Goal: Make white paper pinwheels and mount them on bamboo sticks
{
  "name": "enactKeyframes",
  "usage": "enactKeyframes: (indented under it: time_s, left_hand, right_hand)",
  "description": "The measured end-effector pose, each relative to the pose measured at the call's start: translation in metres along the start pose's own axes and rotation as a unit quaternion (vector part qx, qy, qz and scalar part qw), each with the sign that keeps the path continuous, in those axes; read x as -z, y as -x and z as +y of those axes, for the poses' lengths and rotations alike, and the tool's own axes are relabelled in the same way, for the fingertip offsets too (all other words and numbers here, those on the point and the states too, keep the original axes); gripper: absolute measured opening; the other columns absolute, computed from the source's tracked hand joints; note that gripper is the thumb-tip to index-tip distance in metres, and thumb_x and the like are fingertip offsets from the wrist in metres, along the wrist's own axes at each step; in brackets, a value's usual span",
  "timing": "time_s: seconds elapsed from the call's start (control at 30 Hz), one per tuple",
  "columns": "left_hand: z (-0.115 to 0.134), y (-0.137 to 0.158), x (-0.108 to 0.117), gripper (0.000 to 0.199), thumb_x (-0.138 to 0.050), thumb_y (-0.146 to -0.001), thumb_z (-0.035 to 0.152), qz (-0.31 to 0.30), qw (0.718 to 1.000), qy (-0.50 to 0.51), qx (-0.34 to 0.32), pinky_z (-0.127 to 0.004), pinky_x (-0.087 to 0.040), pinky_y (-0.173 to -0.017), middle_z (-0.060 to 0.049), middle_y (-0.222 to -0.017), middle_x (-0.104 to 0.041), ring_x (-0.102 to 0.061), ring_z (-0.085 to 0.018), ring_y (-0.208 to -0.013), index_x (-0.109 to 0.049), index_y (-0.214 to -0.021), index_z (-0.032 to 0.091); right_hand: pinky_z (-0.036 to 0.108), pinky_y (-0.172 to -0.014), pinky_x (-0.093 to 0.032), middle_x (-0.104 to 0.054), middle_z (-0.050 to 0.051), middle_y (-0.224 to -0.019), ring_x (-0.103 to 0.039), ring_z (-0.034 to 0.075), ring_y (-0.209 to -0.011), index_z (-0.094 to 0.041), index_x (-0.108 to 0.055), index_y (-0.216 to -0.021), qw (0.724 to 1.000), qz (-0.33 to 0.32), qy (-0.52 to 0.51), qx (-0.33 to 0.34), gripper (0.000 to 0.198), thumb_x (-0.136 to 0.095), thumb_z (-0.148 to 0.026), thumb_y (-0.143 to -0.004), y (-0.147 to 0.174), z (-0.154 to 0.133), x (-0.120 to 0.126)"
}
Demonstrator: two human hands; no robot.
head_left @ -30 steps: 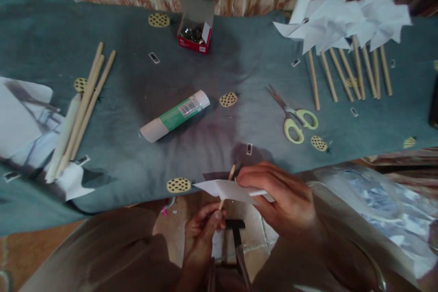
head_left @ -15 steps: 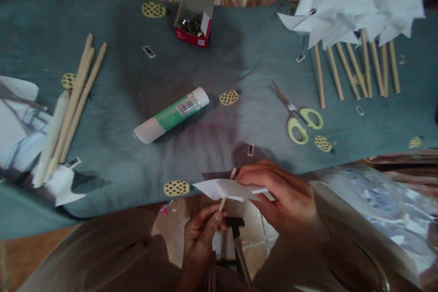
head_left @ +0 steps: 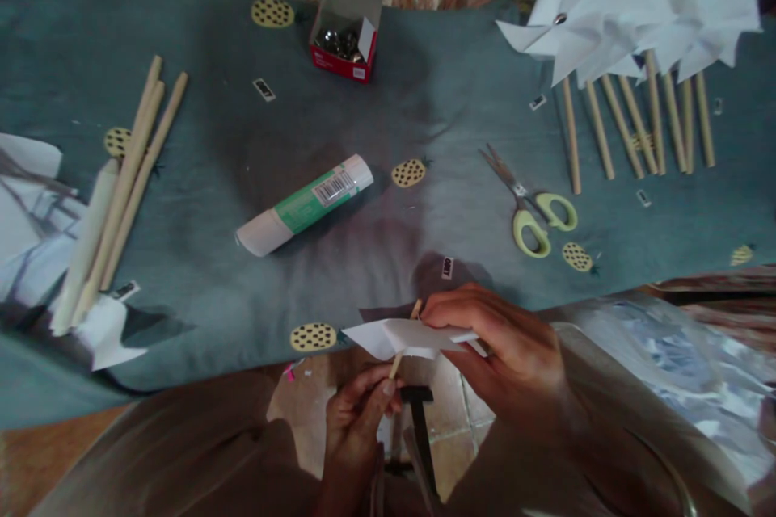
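Note:
Over the table's front edge, my left hand (head_left: 364, 404) pinches a thin wooden stick (head_left: 396, 364) near its lower end. A white paper pinwheel (head_left: 406, 337) lies across the upper part of that stick. My right hand (head_left: 500, 347) is closed on the pinwheel from the right, fingers on top and thumb below. The stick's upper tip shows just beside the right fingertips; what joins paper and stick is hidden by the hand. Straight ahead on the cloth lies a white and green glue stick (head_left: 306, 204). Scissors (head_left: 526, 206) with yellow-green handles rest to the right.
A red box (head_left: 343, 48) of shiny metal pins stands open at the back. Several finished pinwheels (head_left: 630, 20) on sticks lie at the back right. Loose sticks (head_left: 137, 170) and white paper pieces (head_left: 36, 218) are at the left. Below the edge, a dark hammer-like tool (head_left: 418, 397) shows.
Both hands keep their hold on the stick and the pinwheel, almost unmoved. The view has shifted very slightly; the things on the table stay in place.

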State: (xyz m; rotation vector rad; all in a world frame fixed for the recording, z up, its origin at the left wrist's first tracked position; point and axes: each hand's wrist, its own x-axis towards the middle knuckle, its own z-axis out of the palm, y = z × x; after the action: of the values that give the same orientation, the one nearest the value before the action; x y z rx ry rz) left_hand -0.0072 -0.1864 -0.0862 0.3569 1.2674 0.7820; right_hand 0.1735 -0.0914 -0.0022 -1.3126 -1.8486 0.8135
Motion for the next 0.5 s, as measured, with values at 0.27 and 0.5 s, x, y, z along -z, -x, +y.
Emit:
enactKeyframes:
  time_s: [0.27, 0.5]
  left_hand:
    - [0.0033, 0.0024, -0.0025, 0.021, -0.080, -0.076, 0.042, 0.010, 1.000, -0.007, -0.001, -0.017, -0.049, -0.055, -0.004, -0.070, -0.074, -0.061, -0.009, -0.056, -0.082, -0.087, 0.023]
    - [0.0008, 0.0006, -0.0009, 0.021, -0.080, -0.076, 0.042, -0.002, 1.000, -0.006, -0.001, -0.018, -0.049, -0.054, -0.004, -0.068, -0.074, -0.062, -0.010, -0.056, -0.082, -0.088, 0.025]
  right_hand:
    - [0.025, -0.082, -0.056, -0.074, 0.006, -0.092, -0.069, 0.014, -0.088, -0.015, -0.064, -0.100, 1.000, -0.006, 0.014, 0.000, 0.026, -0.061, 0.003, -0.081, 0.0000, 0.0002, 0.0017]
    - [0.024, -0.081, -0.056, -0.074, 0.006, -0.092, -0.069, 0.014, -0.088, -0.016, -0.064, -0.100, 1.000, -0.008, 0.014, -0.010, 0.025, -0.062, 0.001, -0.083, -0.0012, 0.0002, 0.0016]
